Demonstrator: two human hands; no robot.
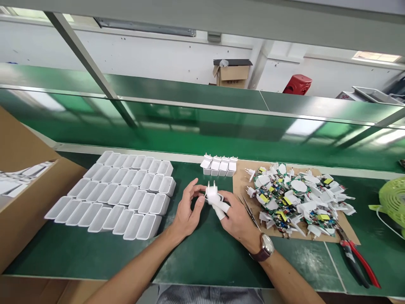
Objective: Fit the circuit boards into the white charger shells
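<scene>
Green bench (202, 253) under white walls; both hands' (186, 211) (236, 219) grip holds a plug (211, 193)

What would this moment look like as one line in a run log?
left hand: on plug | right hand: holds plug | shells: rows, left | finished plugs: row behind | parts pile: right | pliers: idle

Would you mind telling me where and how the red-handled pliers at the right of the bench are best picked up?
Grip the red-handled pliers by the two red handles, coming down from above. They lie flat on the green bench with the handles pointing toward the near edge and lying clear, while the jaws reach toward the cardboard sheet under the parts pile.
</scene>
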